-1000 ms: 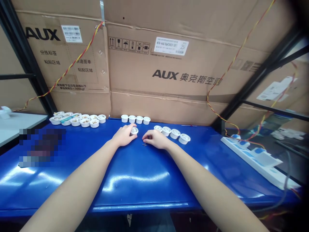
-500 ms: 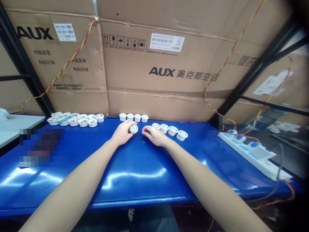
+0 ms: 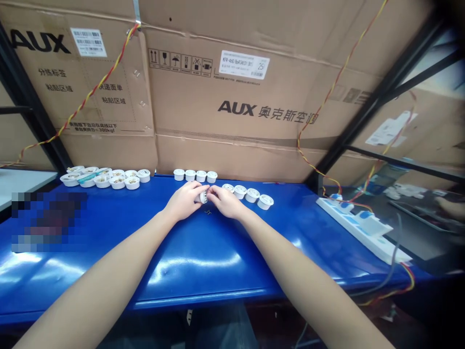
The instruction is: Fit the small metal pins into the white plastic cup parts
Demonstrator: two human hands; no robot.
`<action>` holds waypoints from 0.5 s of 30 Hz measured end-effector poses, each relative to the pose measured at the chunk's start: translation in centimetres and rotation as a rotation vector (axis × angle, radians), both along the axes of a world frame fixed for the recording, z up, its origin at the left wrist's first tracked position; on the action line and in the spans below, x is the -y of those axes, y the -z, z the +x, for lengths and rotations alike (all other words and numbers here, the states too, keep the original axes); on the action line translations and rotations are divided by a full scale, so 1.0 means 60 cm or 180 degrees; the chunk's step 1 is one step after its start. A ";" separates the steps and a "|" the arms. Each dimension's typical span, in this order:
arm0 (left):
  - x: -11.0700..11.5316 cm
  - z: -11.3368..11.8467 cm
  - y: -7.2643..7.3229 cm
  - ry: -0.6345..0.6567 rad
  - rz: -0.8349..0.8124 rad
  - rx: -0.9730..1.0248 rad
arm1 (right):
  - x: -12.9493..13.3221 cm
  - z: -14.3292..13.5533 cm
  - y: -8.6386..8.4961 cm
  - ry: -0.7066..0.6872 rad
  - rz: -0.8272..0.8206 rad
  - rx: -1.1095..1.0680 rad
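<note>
Blue tabletop [image 3: 189, 247], backed by cardboard [image 3: 254, 157]: a small white cup [image 3: 204, 198] is held between two hands.
The cup, above the tabletop's middle, is gripped by the left hand [image 3: 182, 201] and tipped sideways, presumably so that its face is presented to the right hand [image 3: 226, 201]. The right fingertips are brought up to that face; whether their grip is closed on anything cannot be told. Small dark pieces [image 3: 208, 212] are laid just below the hands, probably for easy reach. Similar cups are kept apart in a back row [image 3: 190, 175], a slanting right row [image 3: 252, 195] and a left cluster [image 3: 117, 182], perhaps as separate groups. Both forearms are stretched forward and angled inward, with the wrists brought low over the tabletop.
</note>
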State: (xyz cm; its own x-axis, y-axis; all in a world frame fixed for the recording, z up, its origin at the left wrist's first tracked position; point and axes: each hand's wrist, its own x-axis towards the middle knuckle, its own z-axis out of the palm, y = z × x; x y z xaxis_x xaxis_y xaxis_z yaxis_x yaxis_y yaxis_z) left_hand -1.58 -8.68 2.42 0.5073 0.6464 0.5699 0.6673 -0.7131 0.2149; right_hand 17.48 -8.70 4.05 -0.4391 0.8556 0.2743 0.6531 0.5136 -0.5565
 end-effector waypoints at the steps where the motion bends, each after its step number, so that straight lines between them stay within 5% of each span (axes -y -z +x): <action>1: 0.000 0.000 0.000 -0.0010 -0.0003 -0.0024 | 0.000 0.000 0.000 0.0027 0.0039 0.0034; 15: 0.005 0.003 -0.001 -0.0058 -0.0241 0.0297 | 0.000 -0.002 -0.005 0.0146 0.0071 -0.0462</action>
